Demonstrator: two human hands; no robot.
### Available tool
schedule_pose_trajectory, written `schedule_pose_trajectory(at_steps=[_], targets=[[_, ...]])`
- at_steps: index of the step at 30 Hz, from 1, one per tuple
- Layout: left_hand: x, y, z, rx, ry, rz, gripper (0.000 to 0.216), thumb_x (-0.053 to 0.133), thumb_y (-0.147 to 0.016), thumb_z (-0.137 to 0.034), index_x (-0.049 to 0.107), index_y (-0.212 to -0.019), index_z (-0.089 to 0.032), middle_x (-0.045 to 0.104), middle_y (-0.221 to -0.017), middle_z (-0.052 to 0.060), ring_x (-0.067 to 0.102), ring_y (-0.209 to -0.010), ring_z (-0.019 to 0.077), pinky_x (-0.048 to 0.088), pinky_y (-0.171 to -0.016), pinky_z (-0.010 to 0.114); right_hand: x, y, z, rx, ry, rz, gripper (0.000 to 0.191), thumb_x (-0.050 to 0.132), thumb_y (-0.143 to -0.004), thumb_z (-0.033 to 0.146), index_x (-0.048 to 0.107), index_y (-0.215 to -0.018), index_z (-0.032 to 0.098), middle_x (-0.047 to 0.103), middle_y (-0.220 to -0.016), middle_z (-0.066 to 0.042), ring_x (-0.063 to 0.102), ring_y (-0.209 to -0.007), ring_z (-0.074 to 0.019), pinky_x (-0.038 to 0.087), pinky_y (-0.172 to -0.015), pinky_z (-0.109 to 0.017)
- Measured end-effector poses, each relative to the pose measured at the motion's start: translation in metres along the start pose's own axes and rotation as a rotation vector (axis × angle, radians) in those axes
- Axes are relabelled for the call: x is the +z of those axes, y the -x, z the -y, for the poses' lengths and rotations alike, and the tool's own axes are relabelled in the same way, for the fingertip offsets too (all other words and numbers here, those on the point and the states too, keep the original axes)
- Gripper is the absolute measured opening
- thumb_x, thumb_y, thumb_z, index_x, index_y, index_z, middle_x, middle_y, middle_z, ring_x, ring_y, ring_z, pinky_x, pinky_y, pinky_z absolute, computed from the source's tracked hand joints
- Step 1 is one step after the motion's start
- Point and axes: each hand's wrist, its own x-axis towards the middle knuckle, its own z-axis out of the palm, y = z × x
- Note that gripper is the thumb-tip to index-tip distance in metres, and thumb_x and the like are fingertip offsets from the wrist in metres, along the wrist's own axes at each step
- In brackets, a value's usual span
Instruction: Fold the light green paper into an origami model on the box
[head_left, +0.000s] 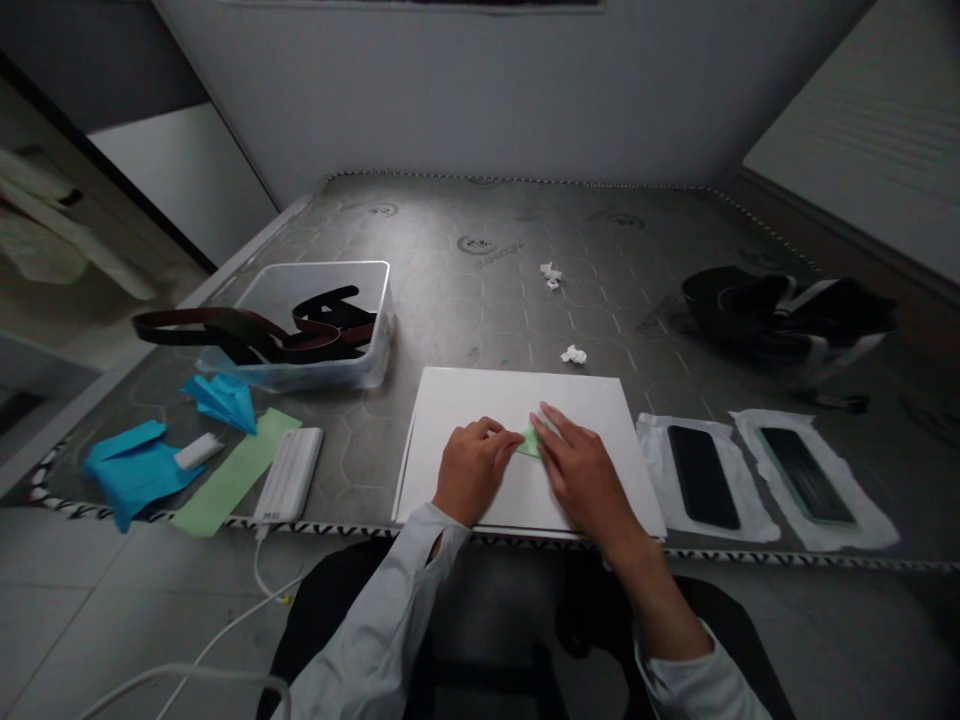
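Note:
A small folded piece of green paper (529, 442) lies on a white flat box (465, 395) in front of me. My left hand (472, 468) pinches the paper's left edge between thumb and fingertips. From the right, my right hand (585, 478) rests over the paper with its fingers stretched out and touching it. Part of the paper is hidden under the right fingers.
Left stand a clear plastic bin (375, 370) with belts (262, 340), blue papers (142, 470), a green strip (232, 475) and a white power bank (291, 475) with a cable. Two phones (703, 475) lie right on white wrappers. Crumpled paper (574, 355) lies beyond the box.

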Motion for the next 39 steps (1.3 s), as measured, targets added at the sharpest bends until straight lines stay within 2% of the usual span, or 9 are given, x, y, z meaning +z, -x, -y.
schedule_pose_trajectory(at_steps=[2, 5, 12, 16, 22, 27, 32, 35, 39], targets=[[-0.001, 0.0, -0.001, -0.024, -0.002, -0.001, 0.016, 0.056, -0.092, -0.029, 0.071, -0.098, -0.029, 0.068, -0.091, 0.0, 0.06, -0.082, 0.0169, 0.039, -0.074, 0.032, 0.008, 0.003, 0.003, -0.06, 0.022, 0.071, 0.048, 0.035, -0.097, 0.023, 0.035, -0.145, 0.02, 0.039, -0.151, -0.011, 0.036, -0.139, -0.0232, 0.034, -0.109, -0.046], [-0.002, -0.001, -0.002, -0.064, 0.015, -0.007, 0.013, 0.058, -0.09, -0.029, 0.07, -0.096, -0.027, 0.069, -0.089, 0.0, 0.061, -0.083, 0.0174, 0.039, -0.075, 0.032, 0.017, 0.008, 0.005, -0.045, 0.072, 0.117, 0.056, 0.032, -0.099, 0.034, 0.019, -0.151, 0.018, 0.027, -0.156, -0.011, 0.026, -0.143, -0.0229, 0.022, -0.116, -0.05], [-0.002, 0.0, 0.001, -0.103, -0.029, -0.028, 0.011, 0.059, -0.09, -0.03, 0.07, -0.092, -0.027, 0.07, -0.087, -0.001, 0.061, -0.081, 0.0185, 0.038, -0.074, 0.034, 0.016, 0.009, -0.005, 0.023, 0.123, 0.088, 0.062, 0.032, -0.099, 0.037, 0.005, -0.152, 0.02, 0.022, -0.157, -0.008, 0.02, -0.145, -0.0225, 0.015, -0.118, -0.054], [-0.002, 0.001, 0.002, -0.074, -0.028, -0.034, 0.011, 0.06, -0.089, -0.031, 0.07, -0.093, -0.026, 0.07, -0.087, 0.0, 0.061, -0.082, 0.0185, 0.038, -0.075, 0.034, 0.016, 0.004, -0.014, -0.002, 0.097, 0.075, 0.057, 0.035, -0.099, 0.031, 0.015, -0.151, 0.017, 0.026, -0.155, -0.011, 0.025, -0.144, -0.0227, 0.026, -0.116, -0.051], [-0.004, 0.001, -0.001, -0.064, -0.006, -0.059, 0.013, 0.065, -0.086, -0.034, 0.068, -0.094, -0.025, 0.07, -0.084, 0.0, 0.061, -0.079, 0.0183, 0.038, -0.074, 0.033, 0.014, 0.0, -0.013, -0.075, -0.011, 0.027, 0.045, 0.039, -0.099, 0.026, 0.041, -0.143, 0.016, 0.048, -0.143, -0.012, 0.045, -0.134, -0.0228, 0.04, -0.111, -0.044], [-0.006, 0.001, -0.004, -0.116, 0.094, -0.098, 0.013, 0.062, -0.087, -0.034, 0.066, -0.093, -0.024, 0.072, -0.079, -0.002, 0.061, -0.062, 0.013, 0.042, -0.069, 0.029, 0.009, 0.001, -0.01, -0.06, -0.093, -0.003, 0.043, 0.041, -0.098, 0.026, 0.044, -0.14, 0.018, 0.057, -0.135, -0.013, 0.057, -0.122, -0.0257, 0.051, -0.101, -0.045], [-0.004, 0.002, -0.011, -0.249, 0.324, -0.107, 0.033, 0.066, -0.084, -0.031, 0.058, -0.115, -0.026, 0.075, -0.089, -0.002, 0.067, -0.059, 0.0112, 0.048, -0.059, 0.023, 0.011, 0.003, 0.003, -0.045, -0.149, 0.007, 0.047, 0.039, -0.096, 0.016, 0.039, -0.143, 0.016, 0.054, -0.137, -0.013, 0.058, -0.121, -0.023, 0.051, -0.101, -0.038], [-0.002, 0.003, -0.017, -0.26, 0.406, -0.1, 0.047, 0.067, -0.081, -0.026, 0.051, -0.126, -0.024, 0.075, -0.093, 0.001, 0.071, -0.063, 0.0123, 0.052, -0.06, 0.022, 0.015, 0.004, 0.011, 0.016, -0.221, -0.06, 0.046, 0.038, -0.095, 0.014, 0.042, -0.142, 0.017, 0.054, -0.138, -0.01, 0.059, -0.12, -0.0207, 0.05, -0.103, -0.036], [-0.003, 0.003, -0.021, -0.285, 0.504, -0.105, 0.036, 0.061, -0.084, -0.018, 0.059, -0.12, -0.023, 0.077, -0.089, 0.0, 0.071, -0.063, 0.0115, 0.056, -0.061, 0.021, 0.014, 0.002, 0.019, 0.144, -0.348, -0.155, 0.041, 0.041, -0.094, 0.017, 0.054, -0.132, 0.023, 0.058, -0.135, -0.005, 0.059, -0.119, -0.0217, 0.05, -0.103, -0.038]])
